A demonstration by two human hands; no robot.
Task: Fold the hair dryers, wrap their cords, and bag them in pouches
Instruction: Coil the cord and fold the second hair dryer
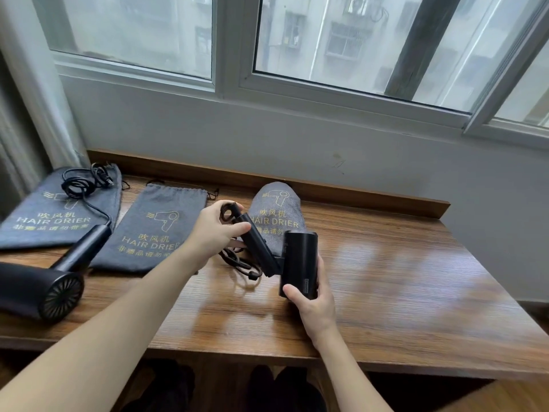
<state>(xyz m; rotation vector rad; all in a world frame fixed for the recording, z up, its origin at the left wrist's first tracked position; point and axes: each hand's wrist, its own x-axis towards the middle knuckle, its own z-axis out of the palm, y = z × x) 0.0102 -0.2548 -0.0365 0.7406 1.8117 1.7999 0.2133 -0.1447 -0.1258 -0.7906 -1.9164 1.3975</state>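
wooden counter [386, 278] under a window [326, 40], grey wall behind, curtain [26, 99] at far left.

far left: a flat grey pouch [35, 221] with a loose black cord [80, 185] piled on it. the cord runs down to the handle of an unfolded black dryer [38, 289], lying on the counter with its rear grille toward the camera, handle angled up and right. not yet folded, cord not yet wrapped.

next right: a second pouch [154, 230], flat and apparently empty, mouth toward the wall.

centre: left hand [214, 233], fingers curled round the far end of the handle of the held dryer [267, 251], thumb across the near side. a hanging loop shows at the handle tip. the handle's long axis runs from upper left down to the hinge at lower right. brown-black cord loops [240, 263] lie on the counter just under the handle.

right of that: right hand [315, 301] gripping the dryer's barrel from below, fingers wrapped on the right side, thumb on the near left corner. barrel stands roughly upright, and handle and barrel make a v, open at the top.

behind the barrel: a third pouch [279, 221], bulging, likely already filled.

judgement: fold in progress. the handle lies left of the barrel, so the closing move belongs to the left hand, swinging the tip rightward about the hinge while the right hand holds steady. cord wrap comes after.
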